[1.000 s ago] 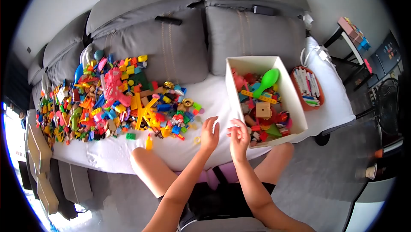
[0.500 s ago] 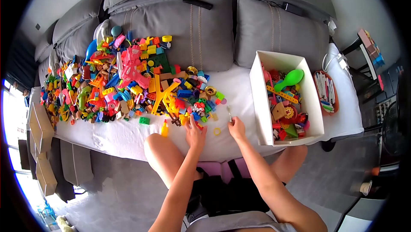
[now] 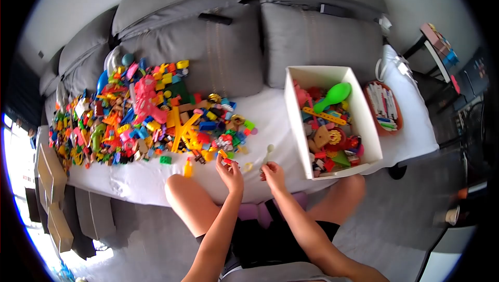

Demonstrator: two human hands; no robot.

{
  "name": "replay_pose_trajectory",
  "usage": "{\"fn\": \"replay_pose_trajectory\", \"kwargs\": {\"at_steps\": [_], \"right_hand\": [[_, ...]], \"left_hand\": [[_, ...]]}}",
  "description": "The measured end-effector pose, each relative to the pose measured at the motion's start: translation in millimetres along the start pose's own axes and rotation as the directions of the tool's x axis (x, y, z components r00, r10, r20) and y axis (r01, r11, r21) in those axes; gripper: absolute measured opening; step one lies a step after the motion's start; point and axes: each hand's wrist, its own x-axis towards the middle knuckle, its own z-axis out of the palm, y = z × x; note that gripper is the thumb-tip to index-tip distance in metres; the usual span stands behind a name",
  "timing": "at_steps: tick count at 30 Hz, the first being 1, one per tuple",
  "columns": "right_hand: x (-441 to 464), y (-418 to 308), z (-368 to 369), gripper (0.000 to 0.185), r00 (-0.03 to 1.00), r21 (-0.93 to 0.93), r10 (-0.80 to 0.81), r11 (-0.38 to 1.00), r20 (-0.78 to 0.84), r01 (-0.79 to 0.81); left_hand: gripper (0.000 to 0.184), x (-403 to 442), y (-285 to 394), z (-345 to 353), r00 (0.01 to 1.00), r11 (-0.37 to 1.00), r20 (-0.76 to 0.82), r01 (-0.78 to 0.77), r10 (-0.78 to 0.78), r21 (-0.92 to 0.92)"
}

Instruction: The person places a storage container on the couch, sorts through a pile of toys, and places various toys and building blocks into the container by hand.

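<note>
My left hand (image 3: 232, 177) is at the near edge of the toy pile (image 3: 156, 115), its fingers closed on a small red-and-orange toy piece (image 3: 224, 155). I cannot make out its exact kind. In my right hand (image 3: 274, 176) is a small pale spoon (image 3: 270, 150), its bowl pointing away from me over the white cover. Between my hands lies a small yellow ring (image 3: 248, 167). A yellow bottle-shaped toy (image 3: 188, 167) and a green block (image 3: 165, 160) lie left of my left hand.
To the right stands a white box (image 3: 293, 126) of toys, with a green spoon-shaped toy (image 3: 335, 96) on top. Beside it is an orange basket (image 3: 399, 122) of markers. Grey sofa cushions (image 3: 317, 42) line the back, where a black remote (image 3: 215, 18) rests.
My left hand has picked up the red-and-orange piece from the pile's edge. My right hand still has the pale spoon. The whole view has shifted, with the scene sliding left.
</note>
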Motion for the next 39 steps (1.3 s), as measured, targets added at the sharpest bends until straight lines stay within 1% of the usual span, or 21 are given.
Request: {"fn": "replay_pose_trajectory", "kwargs": {"at_steps": [3,5,6,7,9,10,11,13,16,17,18,21,22,25,27,29,30,31,34,36,39], "right_hand": [[-22.5,-50.1,-1.2,0.014,0.984,0.112,-0.179,0.978,-0.008,0.178],[-36.9,-83.3,-7.9,0.011,0.953,0.157,-0.276,0.943,-0.124,0.294],[-32.6,-82.8,-16.8,0.009,0.902,0.217,-0.399,0.878,-0.162,0.427],[-36.9,-92.2,-22.3,0.018,0.871,0.221,-0.434,0.849,-0.228,0.481],[-36.9,-103.6,-35.2,0.033,0.747,0.249,-0.578,0.710,-0.329,0.659],[-42.1,-112.4,-39.6,0.044,0.736,0.184,-0.607,0.720,-0.301,0.669],[-43.1,-114.0,-38.9,0.045,0.728,0.181,-0.603,0.716,-0.327,0.674],[-45.3,-111.6,-33.6,0.049,0.715,0.176,-0.590,0.712,-0.376,0.680],[-44.0,-99.8,-27.6,0.051,0.702,0.098,-0.624,0.720,-0.343,0.687],[-43.4,-96.1,-24.5,0.050,0.696,0.061,-0.637,0.722,-0.332,0.689],[-42.9,-98.1,-18.2,0.043,0.634,-0.012,-0.695,0.677,-0.341,0.736],[-28.7,-68.1,-17.6,0.032,0.668,-0.135,-0.710,0.701,-0.224,0.700],[-22.5,-64.3,-14.5,0.024,0.690,-0.194,-0.706,0.707,-0.159,0.680],[-1.4,-34.1,-11.0,0.025,0.914,-0.505,-0.381,0.767,0.139,0.396],[13.5,-6.0,-3.1,0.039,0.923,-0.699,-0.290,0.606,0.252,0.380],[20.5,14.4,12.7,0.047,0.922,-0.798,-0.264,0.468,0.282,0.379],[24.5,23.4,21.1,0.059,0.919,-0.809,-0.243,0.440,0.311,0.390],[28.4,30.0,30.3,0.060,0.922,-0.813,-0.263,0.443,0.284,0.377],[34.6,31.0,54.1,0.062,0.931,-0.823,-0.308,0.464,0.198,0.328],[42.0,21.0,64.4,0.061,0.939,-0.821,-0.312,0.491,0.145,0.290],[62.8,15.2,70.0,0.059,0.922,-0.853,-0.310,0.391,0.233,0.347]], "left_hand": [[0.052,-4.3,36.4,48.8,0.989,0.982,0.142,-0.005,0.033,-0.190],[0.052,-14.0,69.3,86.9,0.958,0.943,0.282,0.050,0.048,-0.328],[0.052,-20.2,92.6,103.5,0.924,0.925,0.373,0.065,0.086,-0.374],[0.053,-25.1,114.0,118.2,0.882,0.906,0.454,0.084,0.125,-0.414],[0.052,-26.3,136.7,140.9,0.716,0.915,0.662,0.083,0.221,-0.395],[0.051,-27.7,145.3,146.9,0.639,0.930,0.734,0.078,0.230,-0.359],[0.041,-29.3,137.8,156.3,0.577,0.899,0.804,0.265,0.141,-0.348],[0.030,-26.0,130.1,163.9,0.581,0.956,0.770,-0.057,0.265,-0.286],[0.020,-19.5,130.4,158.0,0.544,0.895,0.725,-0.378,0.421,-0.237],[0.019,-17.3,132.6,153.5,0.564,0.899,0.713,-0.370,0.417,-0.233],[0.017,-16.0,134.2,148.3,0.586,0.905,0.700,-0.359,0.409,-0.228],[0.014,-6.5,110.7,123.0,0.678,0.919,0.629,-0.353,0.380,-0.174],[0.014,-1.0,94.4,109.6,0.721,0.940,0.618,-0.327,0.315,-0.097],[0.017,18.7,32.3,57.5,0.822,0.923,0.515,-0.360,0.245,0.136],[0.021,31.3,13.3,16.2,0.833,0.770,0.415,-0.522,0.367,0.368],[0.032,39.0,10.8,-16.8,0.887,0.617,0.357,-0.461,0.294,0.638],[0.036,43.7,4.7,-28.9,0.885,0.588,0.378,-0.463,0.271,0.664],[0.039,47.8,-3.7,-39.1,0.883,0.558,0.399,-0.466,0.246,0.687],[0.044,57.5,-24.7,-58.2,0.846,0.680,0.505,-0.473,0.173,0.560],[0.045,58.5,-31.3,-61.7,0.852,0.714,0.489,-0.460,0.188,0.528],[0.045,51.1,-33.2,-62.2,0.873,0.734,0.450,-0.428,0.185,0.528]]}}
